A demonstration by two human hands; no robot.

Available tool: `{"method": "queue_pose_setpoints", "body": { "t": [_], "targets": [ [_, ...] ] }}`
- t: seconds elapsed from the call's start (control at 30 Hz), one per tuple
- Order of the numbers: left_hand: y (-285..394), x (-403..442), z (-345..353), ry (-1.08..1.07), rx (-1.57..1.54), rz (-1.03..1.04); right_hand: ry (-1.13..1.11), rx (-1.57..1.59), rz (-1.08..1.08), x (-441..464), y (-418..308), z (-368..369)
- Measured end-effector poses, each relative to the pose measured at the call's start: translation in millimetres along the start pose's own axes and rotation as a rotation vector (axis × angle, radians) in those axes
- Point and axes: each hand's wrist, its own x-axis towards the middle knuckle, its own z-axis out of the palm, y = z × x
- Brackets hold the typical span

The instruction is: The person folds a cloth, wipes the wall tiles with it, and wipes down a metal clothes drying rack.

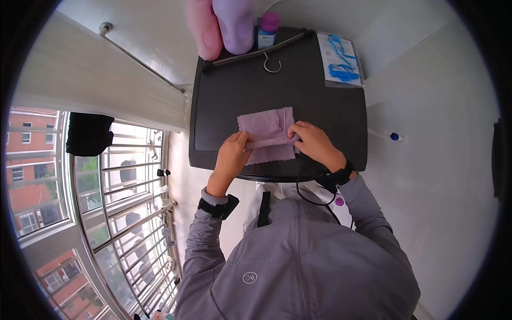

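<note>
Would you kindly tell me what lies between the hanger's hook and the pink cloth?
In the head view, only a bare stretch of black tabletop lies between the hanger's hook and the pink cloth.

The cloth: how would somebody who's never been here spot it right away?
Find the big black table. Toward the edge nearest the person, the left hand and right hand both pinch a pale purple cloth. Unlike the purple bottle at the far edge, it is thin fabric with a wavy border.

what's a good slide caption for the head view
Left hand and right hand holding a pink cloth at a black table.
</note>
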Motion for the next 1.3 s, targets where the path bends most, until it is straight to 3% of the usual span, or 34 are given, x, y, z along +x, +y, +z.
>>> {"method": "queue_pose_setpoints", "body": {
  "t": [0.03,0.1,0.3,0.53,0.63,0.73,0.8,0.87,0.97,1.0,1.03,1.1,1.17,1.3],
  "targets": [
    [-3,-18,6,-0.115,0.026,-0.064,-0.1,0.013,0.014,-14,2,11],
    [1,-41,16,-0.064,0.026,0.069,-0.015,-0.102,-0.054,-36,-6,31],
    [1,-50,50,-0.089,0.107,0.153,0.067,-0.274,-0.162,-31,-15,60],
    [-5,-40,63,0.1,0.179,0.229,0.128,-0.495,-0.137,-27,-10,96],
    [-12,-28,46,-0.034,-0.008,0.131,0.112,-0.493,-0.107,-26,-13,95],
    [-24,2,34,0.22,0.089,0.104,0.128,-0.478,-0.076,-30,-20,101],
    [-36,17,27,0.276,0.124,0.057,0.152,-0.516,-0.031,-35,-25,105],
    [-54,25,31,0.119,0.071,-0.052,0.19,-0.499,0.002,-42,-24,116],
    [-59,36,45,0.102,0.042,0.039,0.25,-0.523,0.051,-46,-24,134],
    [-53,38,47,0.042,-0.058,-0.062,0.176,-0.485,0.07,-47,-26,129],
    [-49,38,51,0.065,-0.092,-0.054,0.249,-0.475,0.02,-53,-19,132],
    [-25,36,52,0.143,-0.062,0.079,0.208,-0.27,0.026,-65,-15,112],
    [29,31,54,0.079,-0.186,0.038,0.36,-0.267,0.068,-92,-19,80],
    [136,14,65,-0.06,-0.3,0.141,0.47,-0.065,0.364,-177,-39,-9]
  ]
}}
